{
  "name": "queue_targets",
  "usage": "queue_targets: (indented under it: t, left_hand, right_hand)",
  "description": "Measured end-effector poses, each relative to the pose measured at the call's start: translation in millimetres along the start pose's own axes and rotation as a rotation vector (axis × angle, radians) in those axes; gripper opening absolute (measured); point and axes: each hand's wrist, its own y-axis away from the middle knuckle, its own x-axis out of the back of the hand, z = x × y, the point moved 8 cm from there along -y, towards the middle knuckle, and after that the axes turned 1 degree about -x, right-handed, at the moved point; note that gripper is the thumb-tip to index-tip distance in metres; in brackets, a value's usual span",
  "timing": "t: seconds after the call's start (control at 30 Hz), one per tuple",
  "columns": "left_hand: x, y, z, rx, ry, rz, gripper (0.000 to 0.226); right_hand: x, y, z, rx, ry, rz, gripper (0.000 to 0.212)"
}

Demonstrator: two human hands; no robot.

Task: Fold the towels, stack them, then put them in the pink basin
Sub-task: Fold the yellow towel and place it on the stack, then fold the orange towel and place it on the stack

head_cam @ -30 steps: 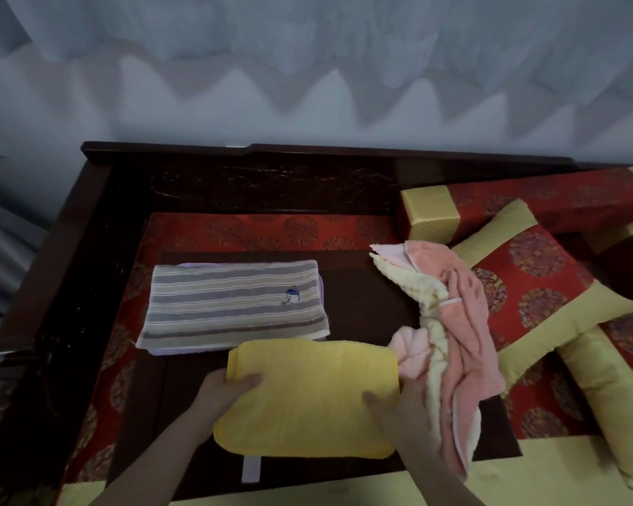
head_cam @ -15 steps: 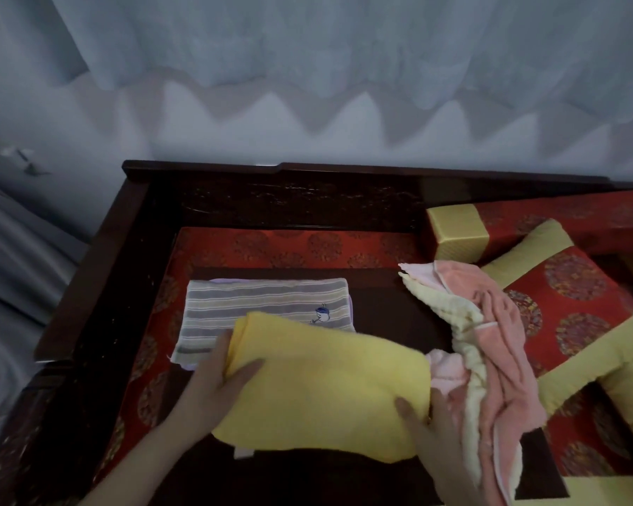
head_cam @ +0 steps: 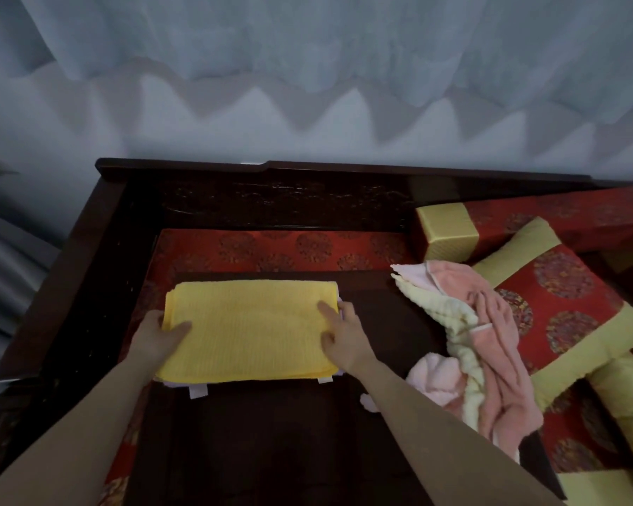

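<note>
A folded yellow towel [head_cam: 251,328] lies flat on the dark board [head_cam: 388,323], covering the folded striped towel; only a pale edge and white tags [head_cam: 198,391] show beneath it. My left hand [head_cam: 158,336] grips the towel's left edge, thumb on top. My right hand [head_cam: 342,332] holds the right edge, thumb and a finger on top. A loose heap of pink and cream towels [head_cam: 479,345] lies unfolded to the right. No pink basin is in view.
The board sits on a red patterned cushion [head_cam: 271,248] inside a dark wooden frame [head_cam: 99,228]. Red and gold pillows [head_cam: 578,315] crowd the right side. A pale curtain [head_cam: 307,67] hangs behind.
Both hands lifted the yellow towel from the near side and carried it away from me onto the striped towel, which is now covered.
</note>
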Motion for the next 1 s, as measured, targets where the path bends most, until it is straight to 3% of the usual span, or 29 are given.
queue_targets:
  t: [0.07,0.2,0.27,0.4,0.5,0.57,0.7,0.77,0.87,1.0]
  left_hand:
    - [3,3,5,-0.033,-0.064,0.058,0.065]
    - [20,36,53,-0.329,-0.153,0.329,0.049]
    - [7,64,80,-0.439,-0.104,0.336,0.040]
    - [-88,126,132,-0.506,0.046,-0.017,0.022]
    - [-178,161,155,-0.456,0.107,-0.288,0.012]
    - [-233,177,160,-0.353,0.153,-0.439,0.012]
    - [-301,199,170,-0.106,0.344,-0.592,0.008]
    - [-324,210,180,0.017,0.483,-0.688,0.016]
    - [-344,222,199,0.146,0.619,-0.768,0.027]
    - [-357,214,213,0.149,0.521,-0.775,0.046]
  right_hand:
    - [6,4,2,-0.003,-0.017,0.007,0.063]
    - [54,41,21,0.058,-0.168,0.208,0.051]
    - [87,66,52,0.029,-0.157,0.310,0.042]
    - [154,107,140,-0.225,-0.022,0.433,0.037]
    - [179,125,208,-0.599,0.222,0.308,0.055]
    - [180,132,242,-0.710,0.086,0.267,0.048]
    - [188,138,254,-0.532,-0.390,0.506,0.013]
    - [190,143,232,-0.407,-0.684,0.501,0.020]
    - [180,156,182,-0.255,-1.071,0.272,0.016]
    - [168,178,129,-0.023,-1.034,-0.040,0.018]
